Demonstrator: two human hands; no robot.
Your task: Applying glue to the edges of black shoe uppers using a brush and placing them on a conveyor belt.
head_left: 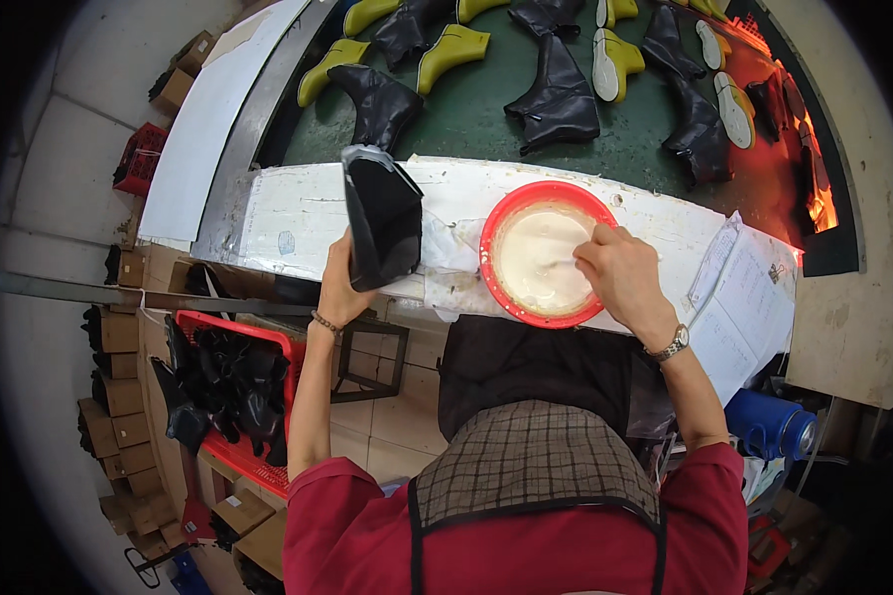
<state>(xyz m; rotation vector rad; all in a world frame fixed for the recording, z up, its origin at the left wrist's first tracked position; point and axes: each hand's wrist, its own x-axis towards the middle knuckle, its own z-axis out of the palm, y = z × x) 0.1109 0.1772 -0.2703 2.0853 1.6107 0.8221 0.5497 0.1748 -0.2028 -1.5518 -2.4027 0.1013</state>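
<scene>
My left hand [343, 283] is closed around the side of a black boot [385, 223]. The boot is tilted, its dark opening toward me, and a pale grey-white film shows along its far edge. Over the right part of a red bowl [488, 260], my right hand [620, 276] has its fingers pinched together. Whatever they hold is hidden by the fingers and the creamy white liquid [536, 248], which has streaks in its surface. The bowl stands on a worn white board [298, 213], right of the boot.
Beyond the board, a green conveyor belt [466, 124] carries black boots [556, 99] and yellow boot-shaped pieces [451, 58], with an orange glow at its right end. Papers [739, 307] lie at right above a blue jug [769, 424]. A red crate [296, 372] of black boots stands lower left.
</scene>
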